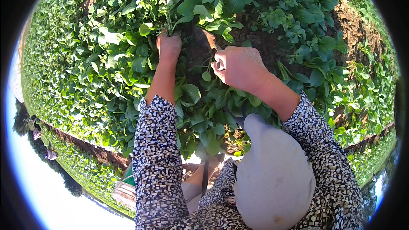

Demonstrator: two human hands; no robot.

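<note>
Leafy green plants (189,93) grow thickly around both hands. My left hand (169,46) is closed around a bunch of thin green stems (169,22) near the ground, with leaves spreading above it. To its right, my right hand (243,69) grips a small hand tool with a rusty, brownish blade (209,38). The blade points up and left toward the dark soil (199,51) beside the left hand. Shadow and leaves hide the blade's far end, so its full shape cannot be told. Most of the handle is inside my fist.
A pale cap-like shape (275,179) blocks the lower middle. Bare brown soil (355,30) shows among plants at the right. A whitish and green container or bag (125,191) stands at lower left. Two distant people (50,153) appear near the left rim.
</note>
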